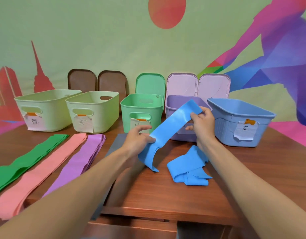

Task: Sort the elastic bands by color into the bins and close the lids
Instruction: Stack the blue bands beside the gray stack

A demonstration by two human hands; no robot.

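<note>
Blue band: up off the bench, one end in each hand
Left hand: pinching the low end
Right hand: gripping the top end, by the purple bin
Blue bin: open, far right

You face what looks like a sports activity room: an athlete-and-ball mural fills the upper frame, with a wooden desk below.

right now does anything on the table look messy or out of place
A crumpled heap of blue bands lies on the table near the right hand, while the green stack, pink stack and purple stack lie flat. The paper label on the blue bin is also wrinkled and curling.
</note>
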